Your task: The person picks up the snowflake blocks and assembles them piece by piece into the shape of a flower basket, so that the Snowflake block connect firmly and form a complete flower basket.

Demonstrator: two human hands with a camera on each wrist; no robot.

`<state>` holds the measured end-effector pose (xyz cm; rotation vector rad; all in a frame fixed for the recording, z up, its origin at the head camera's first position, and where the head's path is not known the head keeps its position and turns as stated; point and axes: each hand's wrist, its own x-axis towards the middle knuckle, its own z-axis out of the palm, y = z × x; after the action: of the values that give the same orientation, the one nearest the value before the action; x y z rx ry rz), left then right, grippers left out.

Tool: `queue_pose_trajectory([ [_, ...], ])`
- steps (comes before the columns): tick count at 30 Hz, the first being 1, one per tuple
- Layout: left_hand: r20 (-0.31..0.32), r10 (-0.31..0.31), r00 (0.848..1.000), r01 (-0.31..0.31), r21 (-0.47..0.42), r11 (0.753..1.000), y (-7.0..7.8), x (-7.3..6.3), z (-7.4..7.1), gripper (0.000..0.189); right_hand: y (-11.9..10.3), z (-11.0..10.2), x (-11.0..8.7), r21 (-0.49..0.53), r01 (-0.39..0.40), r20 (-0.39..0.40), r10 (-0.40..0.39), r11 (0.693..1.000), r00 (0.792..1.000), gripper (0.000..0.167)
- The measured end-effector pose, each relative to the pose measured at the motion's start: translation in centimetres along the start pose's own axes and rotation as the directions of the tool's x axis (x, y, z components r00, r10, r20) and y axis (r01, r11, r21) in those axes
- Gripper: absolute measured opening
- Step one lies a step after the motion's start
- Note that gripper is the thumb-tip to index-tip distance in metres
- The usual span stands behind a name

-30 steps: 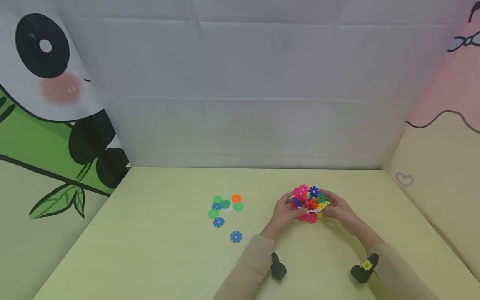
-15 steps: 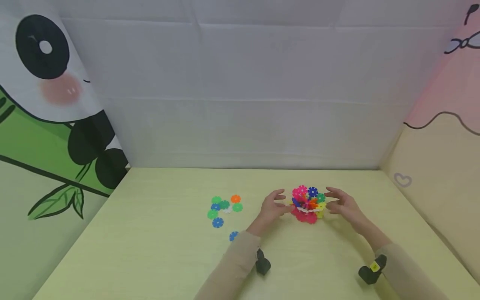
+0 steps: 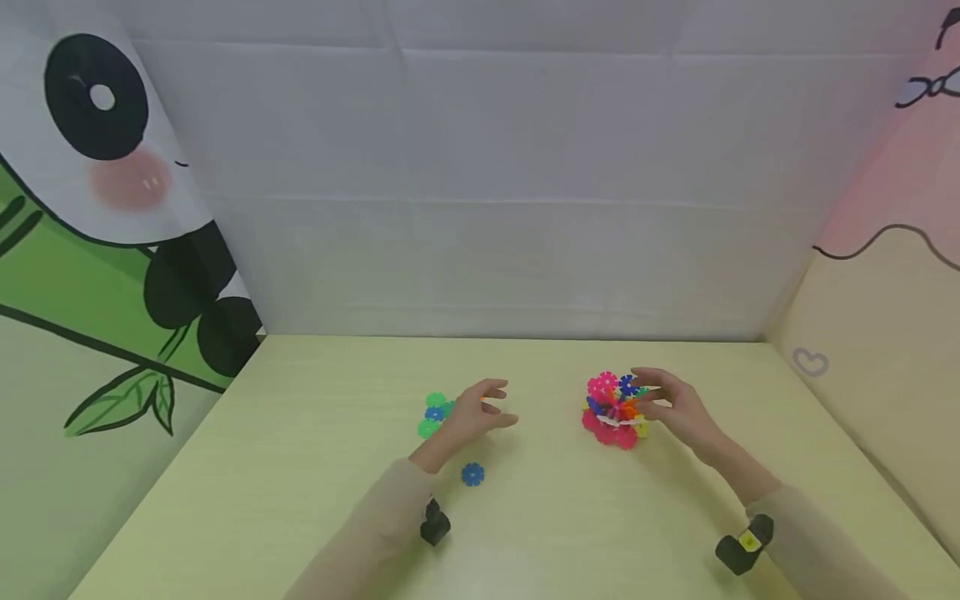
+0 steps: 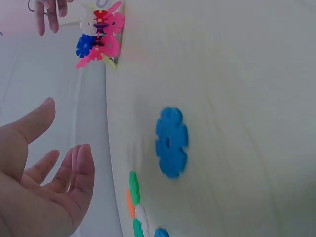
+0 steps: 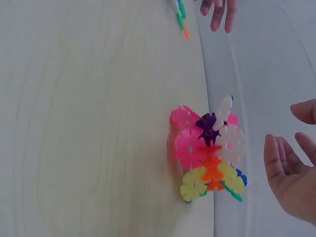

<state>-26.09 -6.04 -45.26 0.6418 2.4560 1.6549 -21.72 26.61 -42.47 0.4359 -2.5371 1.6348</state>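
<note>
A cluster of interlocked plastic snowflake discs (image 3: 611, 417) in pink, blue, orange, yellow and white stands on the table at the right. Beside its right edge my right hand (image 3: 678, 412) hovers with loosely bent fingers, holding nothing; in the right wrist view a gap shows between the hand (image 5: 291, 173) and the cluster (image 5: 190, 148). My left hand (image 3: 467, 417) is in the air over the loose discs, its fingers spread and nothing in them. It partly hides these green and blue discs (image 3: 429, 428). Nearer to me lies a single blue disc (image 3: 472, 474), seen large in the left wrist view (image 4: 171, 143).
The pale wooden table (image 3: 300, 500) ends at a white sheet wall (image 3: 480, 183) behind. Printed side panels stand on the left (image 3: 135, 317) and on the right (image 3: 885, 333).
Both hands have let go of the disc cluster, which stays in place. My left hand has moved left to the loose discs, while my right hand remains near the cluster.
</note>
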Motion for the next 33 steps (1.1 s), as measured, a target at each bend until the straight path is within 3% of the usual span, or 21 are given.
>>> queue_pose_trajectory([
  [2,0.021,0.011,1.000,-0.012,0.026,1.000,-0.3,-0.9,-0.9,0.060,-0.5,0.7,0.0,0.004,0.002,0.021,-0.002,1.000,1.000,0.047],
  [9,0.040,-0.080,0.996,0.076,0.105,0.992,-0.9,-3.9,-2.9,0.055,-1.8,3.2,-0.2,0.031,0.031,0.111,-0.034,0.999,0.993,0.045],
  [18,0.033,-0.077,0.997,0.070,0.186,0.980,-1.9,-6.1,-4.4,0.048,-2.2,6.2,-0.2,0.051,0.069,0.205,-0.078,0.996,0.976,0.043],
  [25,0.117,-0.047,0.992,0.014,0.267,0.964,-2.0,-6.4,-3.6,0.039,-2.1,7.9,-0.2,0.037,0.059,0.265,-0.066,0.998,0.962,0.042],
  [33,0.151,-0.036,0.988,-0.029,0.406,0.913,-1.4,-6.3,-2.0,0.027,-1.6,9.4,0.3,0.063,0.059,0.326,-0.076,0.996,0.942,0.041],
])
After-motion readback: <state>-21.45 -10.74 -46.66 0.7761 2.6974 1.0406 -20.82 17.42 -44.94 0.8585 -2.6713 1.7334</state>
